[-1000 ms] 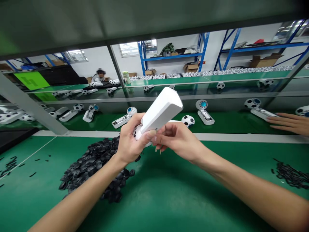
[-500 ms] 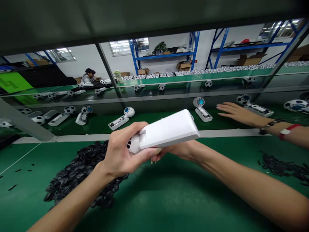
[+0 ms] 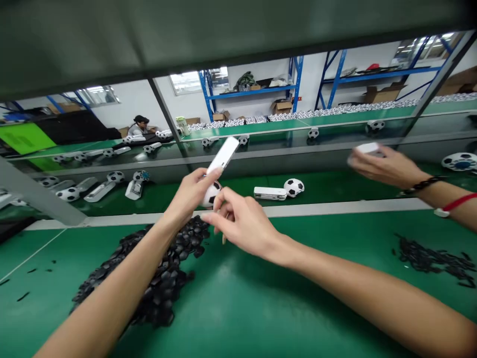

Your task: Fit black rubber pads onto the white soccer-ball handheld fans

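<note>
My left hand (image 3: 190, 194) is closed around a football-patterned device with a white handle (image 3: 223, 156), held tilted with the handle pointing up and right. Its black-and-white ball head (image 3: 211, 195) shows just below, partly covered by my fingers. Right beside the ball is my right hand (image 3: 248, 223), its fingers curled and thumb brought close to them; whatever they may pinch is hidden. Beneath my left forearm spreads a heap of small black plastic pieces (image 3: 164, 283). Behind my hands, a similar device (image 3: 270, 193) lies on the green strip.
A co-worker's hand (image 3: 391, 164) at the right holds a blurred white object (image 3: 367, 148). More ball-headed devices (image 3: 100, 191) lie along the strip at left. Thin black strips (image 3: 432, 258) are piled at right. A pale rail (image 3: 320, 207) crosses behind my hands; a dark panel (image 3: 223, 40) hangs overhead.
The held device has swung from lying nearly level to handle-up, farther left. My right hand has come out from behind it to the ball. The co-worker's hand, empty before, now holds something white.
</note>
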Demonstrator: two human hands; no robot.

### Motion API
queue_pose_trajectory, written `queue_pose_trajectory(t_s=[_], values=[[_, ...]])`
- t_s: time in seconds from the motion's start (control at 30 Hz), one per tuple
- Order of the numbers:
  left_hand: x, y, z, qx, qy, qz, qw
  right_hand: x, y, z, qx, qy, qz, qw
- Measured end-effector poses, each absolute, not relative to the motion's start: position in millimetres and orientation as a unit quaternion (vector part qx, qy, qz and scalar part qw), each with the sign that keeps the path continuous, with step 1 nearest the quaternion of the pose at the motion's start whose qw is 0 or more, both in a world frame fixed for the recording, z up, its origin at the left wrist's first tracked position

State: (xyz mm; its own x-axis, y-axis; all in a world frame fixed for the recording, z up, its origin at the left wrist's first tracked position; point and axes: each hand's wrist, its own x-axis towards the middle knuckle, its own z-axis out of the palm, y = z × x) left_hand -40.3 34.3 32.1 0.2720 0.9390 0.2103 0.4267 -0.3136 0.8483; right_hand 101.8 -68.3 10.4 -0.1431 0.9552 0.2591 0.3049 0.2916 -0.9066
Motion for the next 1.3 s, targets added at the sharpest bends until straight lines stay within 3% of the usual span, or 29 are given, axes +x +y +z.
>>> queue_pose_trajectory(t_s=[0.17, 0.4, 0.5, 0.73, 0.87, 1.03, 1.3], values=[[-21, 93, 4, 0.764, 0.498, 0.284, 0.295, 102, -77, 8, -0.511, -0.732, 0.300, 0.337], [-32, 141, -11, 0.752, 0.580, 0.273, 0.156, 119, -74, 10, -0.524, -0.742, 0.293, 0.297], [-39, 157, -20, 0.731, 0.620, 0.237, 0.156, 122, -72, 9, -0.534, -0.736, 0.307, 0.281], [-57, 170, -27, 0.721, 0.603, 0.199, 0.277, 120, -74, 0, -0.525, -0.749, 0.324, 0.239], [-65, 160, -25, 0.692, 0.545, 0.307, 0.360, 114, -70, -8, -0.518, -0.761, 0.330, 0.209], [-64, 141, -11, 0.615, 0.442, 0.471, 0.452, 96, -55, -25, -0.493, -0.811, 0.250, 0.191], [-80, 87, 28, 0.462, 0.285, 0.554, 0.631, 65, -35, -31, -0.490, -0.826, 0.235, 0.145]])
